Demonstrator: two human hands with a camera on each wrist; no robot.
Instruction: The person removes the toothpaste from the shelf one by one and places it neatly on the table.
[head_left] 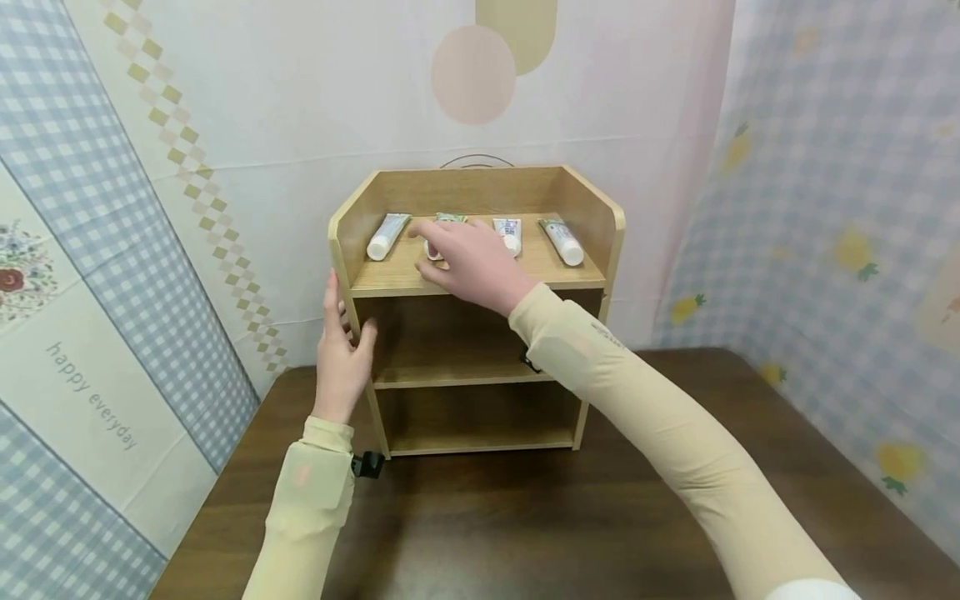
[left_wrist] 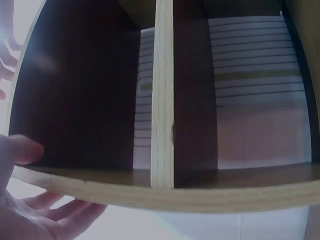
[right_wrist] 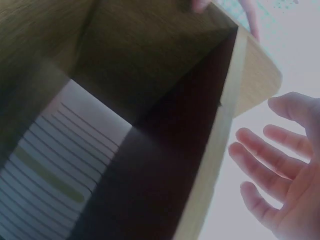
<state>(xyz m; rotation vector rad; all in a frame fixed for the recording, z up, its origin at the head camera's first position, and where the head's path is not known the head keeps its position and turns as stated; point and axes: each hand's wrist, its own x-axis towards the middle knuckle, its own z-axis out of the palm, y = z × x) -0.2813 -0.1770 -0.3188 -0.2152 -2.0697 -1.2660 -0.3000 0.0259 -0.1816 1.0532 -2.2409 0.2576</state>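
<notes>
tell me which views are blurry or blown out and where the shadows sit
Head view: sharp and evenly lit, wide-angle bending at the edges, the wooden shelf unit shadowed in its lower bays. Left wrist view: soft focus, left hand overexposed. Right wrist view: dark shelf interior, washed-out bright background.

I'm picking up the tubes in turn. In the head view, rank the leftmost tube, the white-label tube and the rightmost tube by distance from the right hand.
1. White-label tube, just right of the right hand.
2. Leftmost tube, left end of the top shelf.
3. Rightmost tube, far right.
</notes>
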